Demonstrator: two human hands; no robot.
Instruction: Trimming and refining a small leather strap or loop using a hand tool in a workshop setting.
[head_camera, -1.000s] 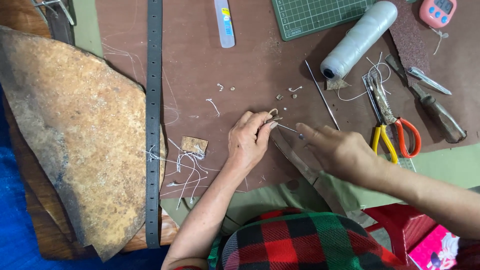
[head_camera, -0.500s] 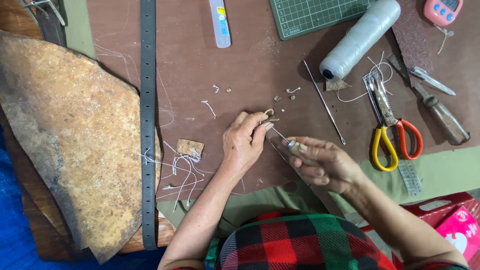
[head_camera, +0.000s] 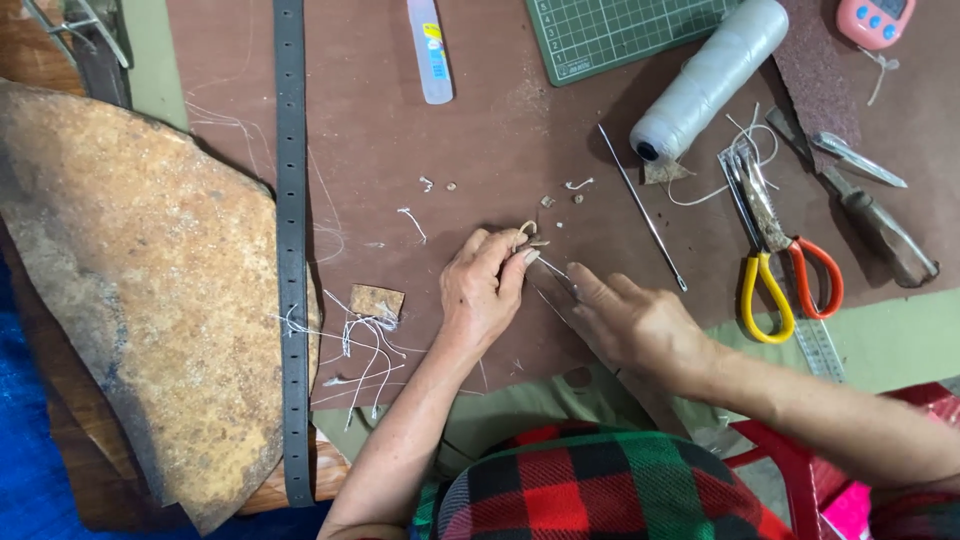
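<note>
Left hand (head_camera: 483, 290): fingertips pinched on small leather piece (head_camera: 527, 235).
Right hand (head_camera: 632, 322): closed around thin blade (head_camera: 553, 268) touching that piece.

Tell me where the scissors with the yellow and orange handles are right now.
In the head view, the scissors lie on the brown mat at the right, just beyond the right hand, between the thin metal rod and the wooden-handled tool.

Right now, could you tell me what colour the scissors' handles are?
One yellow, one orange-red, on the scissors right of the hands; seen in the head view.
</note>
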